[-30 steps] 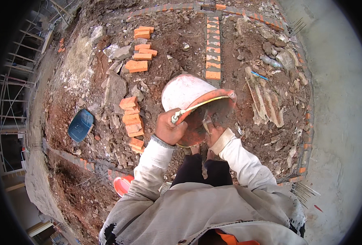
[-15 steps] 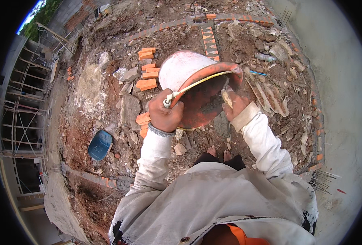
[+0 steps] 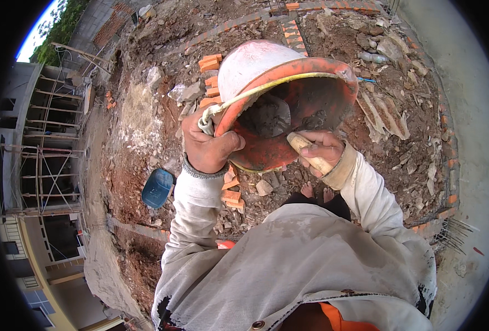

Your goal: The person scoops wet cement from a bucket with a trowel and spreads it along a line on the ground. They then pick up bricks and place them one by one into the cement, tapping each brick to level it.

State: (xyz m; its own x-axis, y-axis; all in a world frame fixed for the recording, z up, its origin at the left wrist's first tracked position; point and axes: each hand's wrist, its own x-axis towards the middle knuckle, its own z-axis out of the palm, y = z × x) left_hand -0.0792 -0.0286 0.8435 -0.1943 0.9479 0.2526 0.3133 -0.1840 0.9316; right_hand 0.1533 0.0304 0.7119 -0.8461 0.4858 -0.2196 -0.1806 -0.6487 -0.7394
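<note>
A bucket (image 3: 255, 62), whitish outside and orange at its rim and inside, lies tipped on its side in the air with its mouth toward me. My left hand (image 3: 207, 144) is closed on the left side of the rim, where the pale cord-wrapped handle joins. Inside, wet grey mortar (image 3: 323, 117) coats the wall. My right hand (image 3: 328, 148) grips the pale wooden handle of a trowel (image 3: 305, 149) at the lower right of the mouth. The trowel's grey blade reaches into the bucket.
Orange bricks (image 3: 231, 193) lie below and left of the bucket on rubble-strewn soil. A blue tub (image 3: 157, 188) sits at the left. Low brick courses (image 3: 294, 37) cross the ground. At the right are a corrugated sheet piece (image 3: 385, 120) and rebar ends (image 3: 455, 236). My bare feet (image 3: 307, 190) stand below.
The bucket has come nearer and its mouth shows more of the inside. My right hand has lowered slightly, and the trowel blade has swung leftward inside the bucket.
</note>
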